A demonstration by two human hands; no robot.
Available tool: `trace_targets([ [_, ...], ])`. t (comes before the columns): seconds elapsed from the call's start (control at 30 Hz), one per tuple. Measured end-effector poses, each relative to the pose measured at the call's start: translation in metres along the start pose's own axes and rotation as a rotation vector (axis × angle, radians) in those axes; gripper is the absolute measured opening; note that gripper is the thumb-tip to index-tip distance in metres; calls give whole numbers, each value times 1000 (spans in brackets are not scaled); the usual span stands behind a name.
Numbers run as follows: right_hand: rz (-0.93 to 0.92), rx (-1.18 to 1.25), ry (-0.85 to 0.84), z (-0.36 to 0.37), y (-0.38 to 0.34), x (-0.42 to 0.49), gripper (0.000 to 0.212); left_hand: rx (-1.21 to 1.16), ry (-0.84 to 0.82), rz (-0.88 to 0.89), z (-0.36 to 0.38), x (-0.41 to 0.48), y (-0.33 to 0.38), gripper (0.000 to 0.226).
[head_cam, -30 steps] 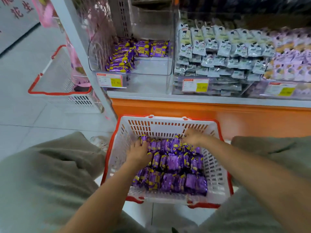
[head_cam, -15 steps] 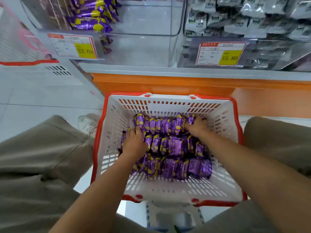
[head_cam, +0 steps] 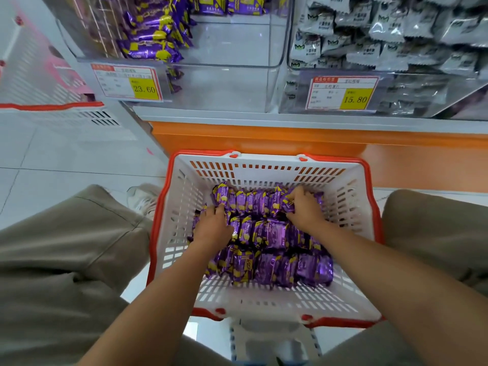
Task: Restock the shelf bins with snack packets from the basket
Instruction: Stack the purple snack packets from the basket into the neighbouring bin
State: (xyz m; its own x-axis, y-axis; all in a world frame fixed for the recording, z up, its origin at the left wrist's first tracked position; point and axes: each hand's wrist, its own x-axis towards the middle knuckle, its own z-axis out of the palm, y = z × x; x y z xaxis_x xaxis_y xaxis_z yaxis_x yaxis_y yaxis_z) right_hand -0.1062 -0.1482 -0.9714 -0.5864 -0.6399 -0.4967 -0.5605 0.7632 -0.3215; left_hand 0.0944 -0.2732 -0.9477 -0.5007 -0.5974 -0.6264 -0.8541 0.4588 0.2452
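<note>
Both left hand and right hand down in the basket, each gripping purple snack packets.

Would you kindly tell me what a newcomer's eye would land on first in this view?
The pile of purple snack packets in the red-rimmed white basket between the person's knees stands out first, with the left hand and right hand curled into its far row. Above, the clear shelf bin with the 23.60 price tag holds shelved purple packets mostly along its left side. To its right lie heaped grey-white packets.
</note>
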Motion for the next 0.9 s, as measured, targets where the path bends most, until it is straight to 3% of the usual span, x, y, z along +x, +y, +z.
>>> trace_targets([
  [0.07,-29,62,-25,0,-6,-7,47,-20,-10,2,-3,-3,-1,69],
  [0.2,-158,161,118,-14,-20,-18,51,-128,72,10,-15,-9,3,47],
  [0.27,-239,243,121,-23,-31,-25,61,-380,79,-8,-25,-14,9,38],
  [0.4,-431,280,36,-44,-60,-42,72,-986,-74,21,-51,-31,26,39],
  [0.6,-561,378,-73,-75,-95,-65,76,-1068,-4,166,-85,-57,26,19],
  [0.73,-532,537,-137,-97,-108,-77,46,-1100,92,265,-105,-82,11,14],
  [0.9,-626,575,-41,-122,-136,-90,34,-1061,291,364,-128,-112,4,24],
])
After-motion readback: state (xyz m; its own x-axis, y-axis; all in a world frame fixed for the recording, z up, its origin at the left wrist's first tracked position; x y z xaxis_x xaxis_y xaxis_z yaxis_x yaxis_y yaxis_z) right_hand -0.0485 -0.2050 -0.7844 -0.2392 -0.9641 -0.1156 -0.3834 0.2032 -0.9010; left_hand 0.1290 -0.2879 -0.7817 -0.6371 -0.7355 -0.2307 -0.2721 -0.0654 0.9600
